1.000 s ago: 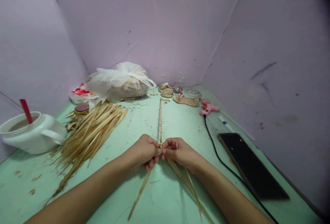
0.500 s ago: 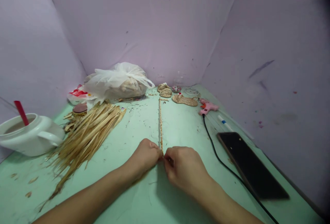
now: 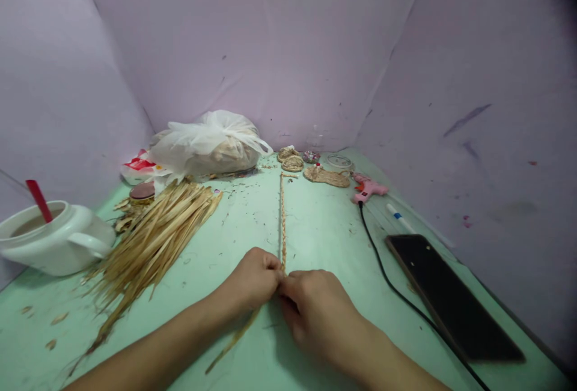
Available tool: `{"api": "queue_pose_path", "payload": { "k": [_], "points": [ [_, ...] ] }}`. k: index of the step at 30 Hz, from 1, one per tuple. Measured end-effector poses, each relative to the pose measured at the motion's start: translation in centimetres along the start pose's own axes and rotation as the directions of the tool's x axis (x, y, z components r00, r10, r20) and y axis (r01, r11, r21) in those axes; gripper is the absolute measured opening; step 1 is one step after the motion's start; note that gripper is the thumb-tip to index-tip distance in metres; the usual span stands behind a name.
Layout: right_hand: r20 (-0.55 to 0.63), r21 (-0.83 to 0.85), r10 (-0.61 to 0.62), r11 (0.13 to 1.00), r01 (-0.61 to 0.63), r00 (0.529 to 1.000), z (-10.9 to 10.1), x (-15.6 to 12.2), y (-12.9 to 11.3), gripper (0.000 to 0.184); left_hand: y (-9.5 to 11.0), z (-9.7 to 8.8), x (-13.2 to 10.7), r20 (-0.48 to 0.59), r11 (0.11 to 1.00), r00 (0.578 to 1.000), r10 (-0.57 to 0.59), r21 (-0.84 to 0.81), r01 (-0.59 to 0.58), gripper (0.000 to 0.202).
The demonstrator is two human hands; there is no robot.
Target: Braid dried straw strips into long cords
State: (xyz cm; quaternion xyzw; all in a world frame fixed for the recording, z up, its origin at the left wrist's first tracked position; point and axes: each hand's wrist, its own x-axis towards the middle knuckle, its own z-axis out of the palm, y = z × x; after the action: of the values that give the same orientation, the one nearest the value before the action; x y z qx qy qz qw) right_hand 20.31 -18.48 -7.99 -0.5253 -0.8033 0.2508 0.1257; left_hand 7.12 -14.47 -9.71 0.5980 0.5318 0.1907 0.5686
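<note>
A thin braid of straw-coloured fibre runs straight away from me along the middle of the green table. At its near end my left hand is closed, thumb and fingers pinching the braid. My right hand meets it there, its fingers also closed on the braid's end; the fingertips partly hide each other. From under the left hand a loose flat fibre strand trails toward me on the table. To the left lies a fanned bundle of dry fibre strips.
A white pot of liquid with a red handle stands left. At the back are a plastic bag, woven pieces and a clear round lid. On the right lie a pink glue gun, its black cable, a pen and a phone.
Both hands have shifted slightly toward me along the braid, showing more of it. The loose strand now shows below my left hand. The view has tilted slightly.
</note>
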Motion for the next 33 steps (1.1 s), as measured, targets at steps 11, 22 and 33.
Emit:
{"api": "queue_pose_path", "payload": {
  "k": [11, 22, 33],
  "points": [
    [0.364, 0.863, 0.242, 0.276, -0.423, 0.9, -1.1, 2.2, 1.7, 0.005, 1.5, -1.2, -0.3, 0.198, 0.996, 0.977, 0.077, 0.03, -0.084, 0.012],
    [0.257, 0.777, 0.355, 0.478, -0.41, 0.899, 0.2, 2.7, 2.1, 0.011, 0.9, -1.6, 0.0, 0.043, 0.946, 0.999, -0.027, 0.325, 0.012, 0.014],
    [0.192, 0.89, 0.392, 0.316, -0.328, 0.9, 0.7, 2.5, 1.4, 0.006, 2.7, 1.3, -4.4, -0.082, 0.551, 0.976, 0.201, 0.833, -0.044, 0.028]
  ]
}}
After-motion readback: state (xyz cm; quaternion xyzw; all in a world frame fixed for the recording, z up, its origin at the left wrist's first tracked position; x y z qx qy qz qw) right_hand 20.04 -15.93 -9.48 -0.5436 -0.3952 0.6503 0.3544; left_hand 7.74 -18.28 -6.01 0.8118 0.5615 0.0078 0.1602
